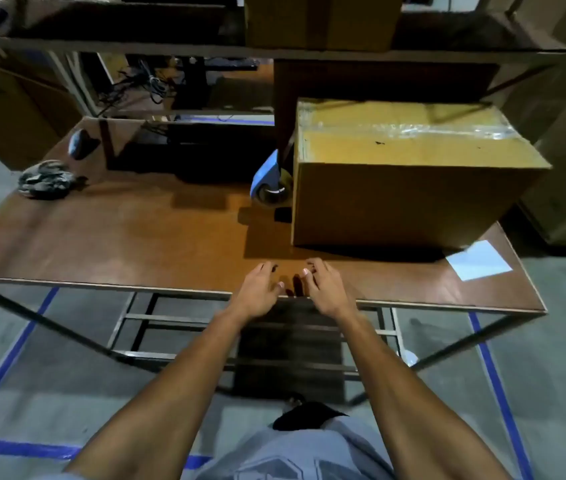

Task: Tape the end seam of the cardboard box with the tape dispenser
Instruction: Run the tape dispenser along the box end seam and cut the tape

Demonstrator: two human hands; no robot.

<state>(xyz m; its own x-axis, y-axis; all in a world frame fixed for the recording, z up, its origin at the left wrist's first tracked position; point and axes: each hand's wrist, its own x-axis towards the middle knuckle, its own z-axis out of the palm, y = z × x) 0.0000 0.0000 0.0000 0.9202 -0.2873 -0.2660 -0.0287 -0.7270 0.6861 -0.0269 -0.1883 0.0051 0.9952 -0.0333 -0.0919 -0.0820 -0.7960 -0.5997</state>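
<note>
A closed cardboard box stands on the right half of the brown table, with clear tape running across its top. A blue tape dispenser leans against the box's left side, partly hidden behind it. My left hand and my right hand hover side by side over the table's near edge, in front of the box. Both hold nothing and their fingers are loosely spread.
A white sheet of paper lies at the table's right front corner. A bundle of dark cord and a dark mouse-like object sit at the far left. A shelf with another box hangs above the table's back. Blue floor tape marks the concrete.
</note>
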